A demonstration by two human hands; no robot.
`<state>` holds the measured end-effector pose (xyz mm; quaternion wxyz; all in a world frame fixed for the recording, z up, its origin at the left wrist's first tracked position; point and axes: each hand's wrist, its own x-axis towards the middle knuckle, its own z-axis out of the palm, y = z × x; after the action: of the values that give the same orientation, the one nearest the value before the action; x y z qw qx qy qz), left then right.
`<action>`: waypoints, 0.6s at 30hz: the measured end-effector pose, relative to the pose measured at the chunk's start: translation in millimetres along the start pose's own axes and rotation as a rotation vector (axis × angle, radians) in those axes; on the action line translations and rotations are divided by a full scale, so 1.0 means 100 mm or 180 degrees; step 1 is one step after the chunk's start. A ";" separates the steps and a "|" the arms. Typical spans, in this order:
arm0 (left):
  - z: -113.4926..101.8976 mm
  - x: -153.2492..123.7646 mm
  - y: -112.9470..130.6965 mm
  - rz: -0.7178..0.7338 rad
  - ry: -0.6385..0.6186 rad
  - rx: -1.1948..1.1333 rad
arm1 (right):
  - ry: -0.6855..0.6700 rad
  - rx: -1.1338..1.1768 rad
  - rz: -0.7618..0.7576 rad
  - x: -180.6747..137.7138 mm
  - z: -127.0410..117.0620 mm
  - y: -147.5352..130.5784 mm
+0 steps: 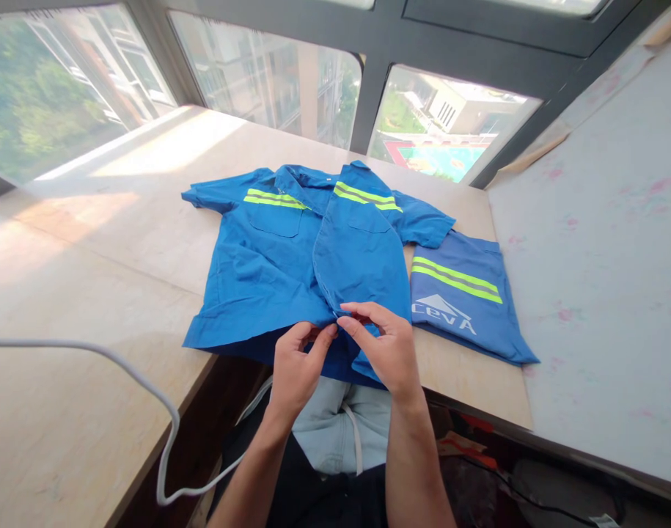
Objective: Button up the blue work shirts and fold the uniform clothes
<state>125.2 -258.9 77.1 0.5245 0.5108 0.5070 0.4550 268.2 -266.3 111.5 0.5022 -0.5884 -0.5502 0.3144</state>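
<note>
Blue short-sleeved shirt [258, 271] spread out on the pale window ledge [120, 293], collar towards the glass, hem hanging over the near edge, and both hands are right there at the bottom of its front opening! The left hand [298, 361] comes in on the left side of that opening, thumb and forefinger pinched on the cloth near the hem. The right hand [383, 343] meets it from the other side, thumb and forefinger closed on the same front edge, fingertips just beside the left's. Most of the shirt stretches away beyond the hands. Forearms reach up from below, angling inward, wrists bent towards each other, knuckles up. And on the right, just beside the shirt, a folded blue garment [456, 293] with a yellow-and-grey stripe, a sleeve reaching its top corner.
</note>
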 end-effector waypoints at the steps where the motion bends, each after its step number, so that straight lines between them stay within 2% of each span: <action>1: 0.00 0.00 0.01 -0.0004 -0.0015 0.0020 | -0.0005 -0.0030 -0.0022 0.00 0.00 0.00; 12: 0.06 -0.05 0.08 -0.0156 -0.0091 -0.0266 | -0.0211 -0.0210 -0.0211 -0.01 -0.02 0.01; 18: 0.06 -0.05 0.11 -0.0118 -0.0148 -0.0201 | -0.0075 -0.0267 -0.0120 -0.01 -0.01 0.02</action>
<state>130.8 -263.7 88.4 0.5603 0.4950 0.4894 0.4490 269.4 -267.7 109.3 0.4764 -0.5948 -0.5798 0.2884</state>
